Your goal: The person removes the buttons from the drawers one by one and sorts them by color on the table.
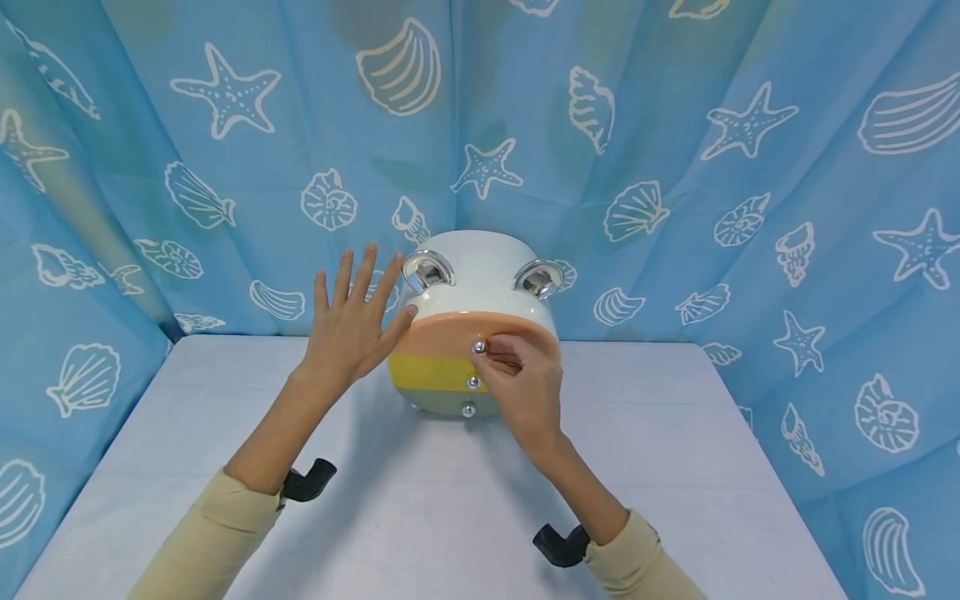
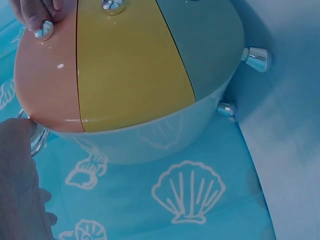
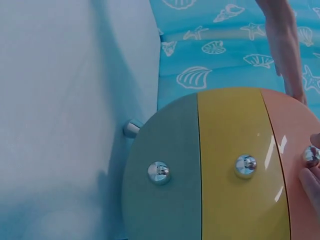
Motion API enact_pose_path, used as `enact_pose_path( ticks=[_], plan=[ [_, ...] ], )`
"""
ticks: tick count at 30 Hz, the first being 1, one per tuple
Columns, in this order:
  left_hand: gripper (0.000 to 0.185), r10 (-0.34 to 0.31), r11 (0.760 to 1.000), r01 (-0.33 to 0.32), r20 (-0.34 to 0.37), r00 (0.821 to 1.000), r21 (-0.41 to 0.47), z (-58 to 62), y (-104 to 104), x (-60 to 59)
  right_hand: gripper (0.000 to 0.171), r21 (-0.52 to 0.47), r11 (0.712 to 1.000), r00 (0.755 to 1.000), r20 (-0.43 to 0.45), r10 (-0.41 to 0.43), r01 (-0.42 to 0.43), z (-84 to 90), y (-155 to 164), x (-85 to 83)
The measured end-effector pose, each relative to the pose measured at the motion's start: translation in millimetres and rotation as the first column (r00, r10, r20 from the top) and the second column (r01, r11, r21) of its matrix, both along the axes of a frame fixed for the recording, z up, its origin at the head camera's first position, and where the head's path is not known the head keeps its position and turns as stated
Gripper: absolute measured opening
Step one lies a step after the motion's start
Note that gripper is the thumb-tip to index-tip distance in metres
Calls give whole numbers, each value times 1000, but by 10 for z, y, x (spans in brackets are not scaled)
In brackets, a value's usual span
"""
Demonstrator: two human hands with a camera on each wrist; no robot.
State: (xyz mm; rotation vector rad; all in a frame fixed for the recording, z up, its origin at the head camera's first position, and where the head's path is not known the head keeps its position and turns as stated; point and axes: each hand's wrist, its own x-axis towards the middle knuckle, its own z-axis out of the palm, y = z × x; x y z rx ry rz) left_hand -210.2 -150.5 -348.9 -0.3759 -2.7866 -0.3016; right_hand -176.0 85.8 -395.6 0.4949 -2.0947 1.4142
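A small round white cabinet (image 1: 480,271) stands at the back of the table, with three drawer fronts stacked: orange (image 1: 438,333), yellow (image 1: 427,372) and grey-green (image 1: 442,404). Each front has a chrome knob. My right hand (image 1: 491,350) pinches the top knob (image 1: 477,347) on the orange drawer; the right wrist view shows that knob (image 3: 311,155) at the frame's edge beside the yellow drawer's knob (image 3: 245,165). My left hand (image 1: 352,317) lies flat with straight fingers against the cabinet's left side, thumb at the orange front's edge (image 2: 47,85).
Two chrome ring handles (image 1: 427,271) (image 1: 538,279) sit on top of the cabinet, and chrome feet (image 2: 257,58) hold it on the white table (image 1: 450,517). A blue curtain (image 1: 675,167) with shells and starfish closes in the back and both sides.
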Motion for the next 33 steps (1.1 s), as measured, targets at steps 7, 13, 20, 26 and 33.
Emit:
enact_pose_path(
  ticks=[7,13,20,26,33],
  plan=[
    [73,-8,1000,8,16,1000,11,5,4,-18,22,156,983,993,-75,-89,100,-28,-31,0],
    [74,-7,1000,7,20,1000,4,7,8,-41,20,206,968,986,-111,-126,147,-52,-34,-10],
    [74,-6,1000,5,32,999,1,-10,4,-63,16,207,965,979,-157,-127,159,-81,-27,19],
    [74,-7,1000,6,36,999,8,-17,-16,-66,17,211,966,975,-191,-111,152,-99,-25,123],
    [75,-4,1000,4,44,999,4,-29,-32,-62,20,217,964,973,-205,-108,152,-120,-2,267]
  ],
)
